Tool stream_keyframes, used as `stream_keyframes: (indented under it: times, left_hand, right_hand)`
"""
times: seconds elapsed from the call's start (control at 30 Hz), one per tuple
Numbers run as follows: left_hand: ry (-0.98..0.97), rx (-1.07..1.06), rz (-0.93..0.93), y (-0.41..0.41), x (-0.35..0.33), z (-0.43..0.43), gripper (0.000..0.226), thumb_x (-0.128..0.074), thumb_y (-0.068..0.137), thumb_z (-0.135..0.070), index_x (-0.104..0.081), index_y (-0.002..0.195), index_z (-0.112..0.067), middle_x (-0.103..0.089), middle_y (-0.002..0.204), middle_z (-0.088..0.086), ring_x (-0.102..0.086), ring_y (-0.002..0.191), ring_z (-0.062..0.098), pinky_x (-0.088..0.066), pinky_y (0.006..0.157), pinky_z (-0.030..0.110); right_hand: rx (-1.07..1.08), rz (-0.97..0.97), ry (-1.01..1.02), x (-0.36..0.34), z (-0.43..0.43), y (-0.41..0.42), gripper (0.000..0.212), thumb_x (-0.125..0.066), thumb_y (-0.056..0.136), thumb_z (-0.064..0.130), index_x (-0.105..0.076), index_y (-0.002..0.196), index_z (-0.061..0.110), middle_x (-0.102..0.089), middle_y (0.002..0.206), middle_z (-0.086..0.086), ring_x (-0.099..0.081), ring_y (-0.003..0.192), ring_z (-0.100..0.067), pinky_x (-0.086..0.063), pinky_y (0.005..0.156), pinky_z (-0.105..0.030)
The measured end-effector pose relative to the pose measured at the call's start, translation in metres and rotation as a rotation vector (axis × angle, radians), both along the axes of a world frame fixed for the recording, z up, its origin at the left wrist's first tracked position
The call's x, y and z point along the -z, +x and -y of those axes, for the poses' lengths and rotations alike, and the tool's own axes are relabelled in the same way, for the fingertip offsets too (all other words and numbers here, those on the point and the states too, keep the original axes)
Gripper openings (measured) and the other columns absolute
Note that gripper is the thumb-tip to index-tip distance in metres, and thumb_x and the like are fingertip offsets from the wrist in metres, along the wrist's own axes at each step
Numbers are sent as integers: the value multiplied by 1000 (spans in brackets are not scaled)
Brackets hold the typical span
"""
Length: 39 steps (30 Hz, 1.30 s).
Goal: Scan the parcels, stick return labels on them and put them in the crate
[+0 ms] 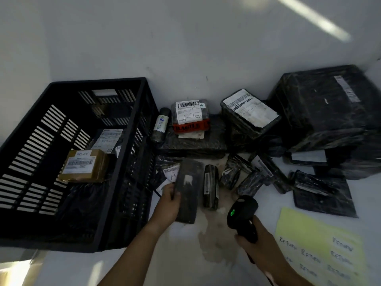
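Holding: the left hand [168, 205] grips a black parcel [188, 188] by its near left edge, above the counter [185, 254] and just right of the crate [61, 141].
Parcel axis: its long axis runs from the near edge toward the far wall, the far end leaning slightly right. A white patch faces up.
Scanner: the right hand [255, 242] is closed round the handle of a black scanner [242, 215]. The head points far-left toward the parcel, and a green light is lit.
Around: a black roll [210, 186] lies just right of the parcel, parallel to it. A FRAGILE-taped parcel [190, 116] sits by the far wall, and a large wrapped box [329, 108] fills the far right corner.
In the way: a labelled packet [170, 172] lies under the parcel's far left corner.
Crate: it stands at the counter's left side and holds a brown box [84, 165] and a white-labelled parcel [107, 139], both marked RETURN.
Labels: a yellow sheet [317, 244] of handwritten RETURN labels lies at the near right corner.
Count: two hands, one scanner, one crate, one sheet and two marked parcels. The loose pile overlaps too much to count.
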<state>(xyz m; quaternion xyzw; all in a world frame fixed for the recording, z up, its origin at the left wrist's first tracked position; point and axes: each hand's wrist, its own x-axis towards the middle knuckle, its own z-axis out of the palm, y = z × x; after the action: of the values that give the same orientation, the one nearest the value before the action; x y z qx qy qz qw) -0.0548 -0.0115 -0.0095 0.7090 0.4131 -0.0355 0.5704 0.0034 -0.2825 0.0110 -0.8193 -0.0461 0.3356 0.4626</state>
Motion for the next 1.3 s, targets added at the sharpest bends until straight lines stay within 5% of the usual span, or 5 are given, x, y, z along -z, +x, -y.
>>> stream_keyframes:
  times: [0.13, 0.3, 0.47, 0.87, 1.3]
  left_hand:
    - [-129, -210, 65, -13, -30, 13, 21, -33, 111, -32, -43, 128, -37, -62, 119, 4, -65, 100, 22, -58, 82, 45]
    - [-1125, -403, 245, -28, -68, 38, 78, -79, 77, -61, -59, 139, -18, -53, 131, 13, -59, 72, 19, -44, 54, 25]
    - [-1498, -165, 259, -37, -86, 82, 103, -50, 78, -87, -43, 153, -17, -32, 158, 24, -63, 65, 18, -46, 58, 25]
    - [-550, -228, 211, -4, -135, 112, 66, -35, 88, -77, -72, 120, -33, -73, 122, 1, -70, 113, 20, -54, 93, 47]
    - [-361, -435, 321, 21, -119, 81, 48, -34, 101, -45, -72, 114, -19, -77, 109, 6, -71, 99, 20, -52, 75, 34]
  right_hand:
    - [-39, -32, 26, -20, 25, -2, 50, -70, 91, 6, -50, 123, 39, -66, 108, 24, -62, 93, 13, -51, 95, -31]
    - [236, 14, 124, -46, 25, 16, 24, -84, 80, 18, -62, 91, 14, -64, 73, -12, -59, 61, -27, -51, 61, -41]
    - [182, 1, 375, -76, 17, 36, 27, -82, 81, 19, -62, 97, 26, -62, 58, -1, -52, 52, -25, -46, 44, -29]
    - [383, 107, 320, -58, 27, 57, 47, -82, 82, 25, -59, 123, 26, -70, 100, -5, -65, 86, -23, -57, 79, -42]
    - [-125, 114, 119, -109, 45, 4, 15, -75, 86, 29, -63, 95, 27, -73, 69, 4, -70, 58, -12, -48, 54, -17]
